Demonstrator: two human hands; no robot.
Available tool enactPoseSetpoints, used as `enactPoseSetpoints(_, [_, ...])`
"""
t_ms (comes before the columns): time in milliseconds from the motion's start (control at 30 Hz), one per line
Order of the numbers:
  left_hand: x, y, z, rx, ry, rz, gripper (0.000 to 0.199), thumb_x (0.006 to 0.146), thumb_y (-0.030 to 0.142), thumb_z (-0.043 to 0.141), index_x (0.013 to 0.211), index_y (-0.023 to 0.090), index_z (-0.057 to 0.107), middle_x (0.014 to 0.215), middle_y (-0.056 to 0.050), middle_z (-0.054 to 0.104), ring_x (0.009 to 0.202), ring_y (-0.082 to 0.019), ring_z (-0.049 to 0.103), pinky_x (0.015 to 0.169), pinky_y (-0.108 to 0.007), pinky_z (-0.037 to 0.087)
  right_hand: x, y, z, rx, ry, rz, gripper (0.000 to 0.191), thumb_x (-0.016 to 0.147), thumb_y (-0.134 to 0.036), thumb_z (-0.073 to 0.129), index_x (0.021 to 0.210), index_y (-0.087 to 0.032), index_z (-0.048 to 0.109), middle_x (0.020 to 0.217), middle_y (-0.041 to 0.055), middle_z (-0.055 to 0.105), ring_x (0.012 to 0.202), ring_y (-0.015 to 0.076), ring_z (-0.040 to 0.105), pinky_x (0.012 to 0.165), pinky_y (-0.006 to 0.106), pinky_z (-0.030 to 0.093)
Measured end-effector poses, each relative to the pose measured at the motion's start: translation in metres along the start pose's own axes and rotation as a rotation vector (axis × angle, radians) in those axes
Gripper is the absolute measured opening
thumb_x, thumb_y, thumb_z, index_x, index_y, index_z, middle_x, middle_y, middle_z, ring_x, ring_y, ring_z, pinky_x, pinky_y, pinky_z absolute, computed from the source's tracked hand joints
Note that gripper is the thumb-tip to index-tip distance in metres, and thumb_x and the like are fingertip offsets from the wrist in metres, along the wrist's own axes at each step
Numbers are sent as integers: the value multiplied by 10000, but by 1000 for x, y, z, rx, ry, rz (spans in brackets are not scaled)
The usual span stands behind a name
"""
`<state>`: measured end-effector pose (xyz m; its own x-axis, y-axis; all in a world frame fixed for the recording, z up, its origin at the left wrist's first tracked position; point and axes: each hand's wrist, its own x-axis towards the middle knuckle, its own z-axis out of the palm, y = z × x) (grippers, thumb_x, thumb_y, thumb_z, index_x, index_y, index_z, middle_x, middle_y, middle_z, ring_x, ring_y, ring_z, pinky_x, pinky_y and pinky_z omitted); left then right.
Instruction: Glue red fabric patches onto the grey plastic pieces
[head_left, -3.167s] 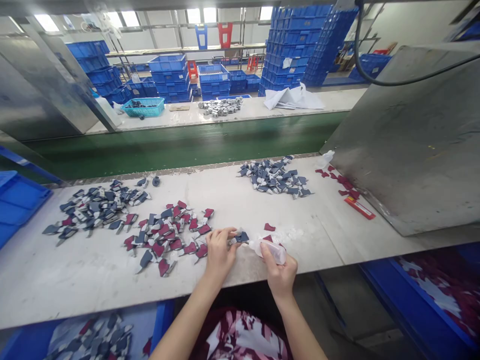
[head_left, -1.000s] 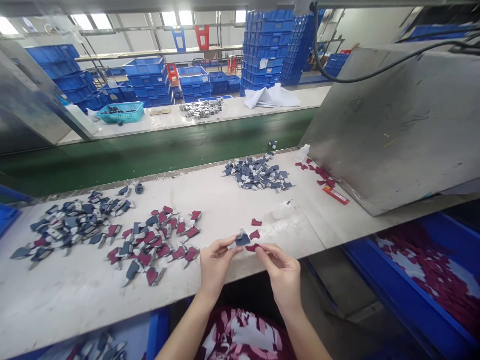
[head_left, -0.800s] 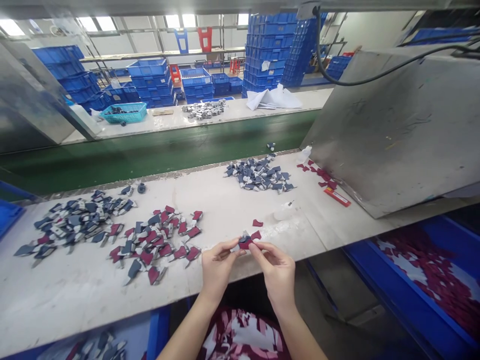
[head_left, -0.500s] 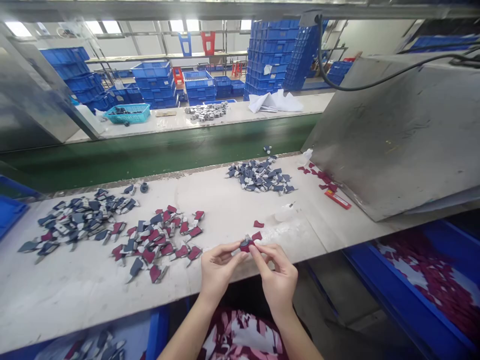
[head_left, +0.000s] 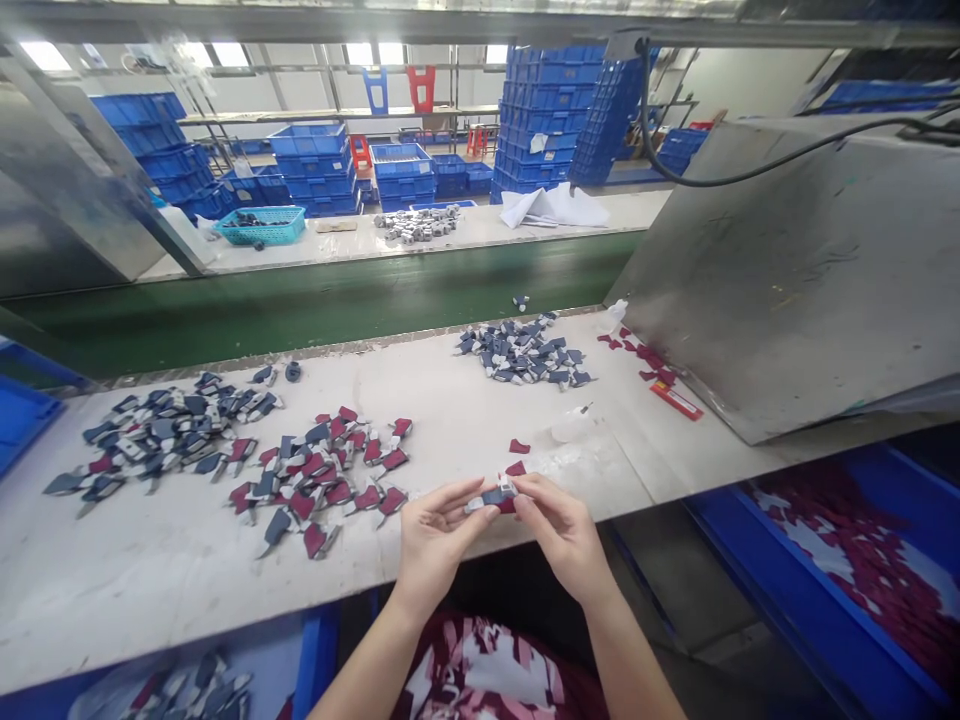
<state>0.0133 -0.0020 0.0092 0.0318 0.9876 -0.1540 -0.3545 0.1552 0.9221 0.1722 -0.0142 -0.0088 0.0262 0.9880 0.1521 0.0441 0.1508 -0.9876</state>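
Observation:
Between the fingertips of both hands, above the table's front edge, is a small plastic part (head_left: 491, 497) in navy, white and dark red. My left hand (head_left: 439, 535) pinches its left end with thumb and fingers. On the other end, my right hand (head_left: 559, 525) closes its thumb and forefinger. Just beyond the fingers lie a loose dark red piece (head_left: 516, 468) and a second red piece (head_left: 519, 446). A clear bottle with a thin tip (head_left: 571, 426) rests on its side to the right of them.
Piles of navy-and-white parts (head_left: 525, 352), mixed red and navy parts (head_left: 322, 470) and more navy parts (head_left: 176, 425) cover the table (head_left: 420, 390). Behind runs a green conveyor belt (head_left: 375, 292). A metal housing (head_left: 795, 280) stands right, above a blue bin (head_left: 810, 570) of red pieces.
The part has turned in my fingers, showing more navy and white and less red. A small part on the green belt has shifted left. The view has moved slightly.

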Motion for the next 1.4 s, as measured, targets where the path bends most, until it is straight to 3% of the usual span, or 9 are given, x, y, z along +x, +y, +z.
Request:
enactPoseSetpoints(100, [-2, 0, -2, 6, -30, -1, 386, 629, 235, 887, 986, 128, 785, 939, -125, 802, 894, -309, 772, 819, -377, 657, 1, -1, -4, 11, -80, -26, 229, 916, -363, 635, 1071, -245, 754, 974, 70, 683, 874, 192, 670, 709, 296, 591])
enactPoseSetpoints(367, [-8, -3, -2, -7, -58, -21, 468, 651, 304, 885, 1064, 117, 770, 960, -149, 798, 887, -321, 772, 823, -401, 654, -7, -2, 13, 21, 93, -180, 168, 910, -286, 635, 1015, -244, 760, 836, 46, 639, 769, 171, 625, 663, 282, 565])
enactPoseSetpoints(600, [-11, 1, 4, 34, 31, 43, 367, 675, 308, 863, 992, 138, 792, 942, -117, 806, 879, -294, 776, 807, -359, 655, -7, -4, 10, -46, 50, -182, 222, 912, -304, 642, 1110, -263, 734, 933, 56, 667, 861, 189, 654, 749, 297, 568])
enactPoseSetpoints(867, [-19, 1, 10, 449, 73, 465, 192, 834, 193, 697, 988, 236, 804, 925, -78, 791, 831, -218, 753, 767, -283, 633, -6, -6, 26, -66, 154, -150, 185, 923, -320, 617, 1029, -222, 733, 870, 61, 655, 795, 181, 644, 706, 279, 566])
enactPoseSetpoints(933, [-17, -1, 10, 473, 101, 503, 177, 834, 183, 691, 958, 238, 805, 881, -76, 786, 803, -212, 746, 763, -280, 626, -3, -5, 30, -28, 177, -122, 190, 910, -348, 632, 981, -213, 746, 838, 55, 654, 761, 175, 643, 673, 269, 564])
enactPoseSetpoints(1033, [-8, -3, 6, 430, 92, 380, 129, 811, 233, 725, 907, 220, 811, 876, -80, 788, 782, -217, 749, 711, -275, 631, 2, 3, 33, 58, 174, -23, 231, 873, -408, 674, 934, -203, 761, 828, 58, 682, 773, 193, 669, 689, 292, 581])
enactPoseSetpoints(1200, [13, 0, -5, 194, 18, -36, 304, 661, 399, 853, 825, 146, 816, 759, -92, 800, 701, -265, 768, 702, -349, 651, 6, 22, 26, 5, 100, 110, 368, 869, -494, 661, 1075, -201, 747, 866, 61, 711, 731, 186, 673, 694, 335, 599])
enactPoseSetpoints(1300, [16, 4, -7, 120, -7, -122, 342, 621, 426, 875, 795, 137, 818, 748, -96, 801, 691, -270, 769, 678, -348, 651, 8, 23, 17, -239, 117, -129, 497, 800, -425, 766, 1255, -257, 660, 1097, 83, 681, 908, 218, 669, 752, 364, 598])
enactPoseSetpoints(1400, [13, 7, -5, 86, -44, -120, 330, 645, 436, 860, 794, 144, 823, 794, -101, 806, 753, -277, 773, 716, -349, 647, 12, 16, 9, -466, 152, -464, 341, 788, -311, 798, 1115, -296, 702, 1083, 65, 684, 1080, 259, 610, 899, 455, 554])
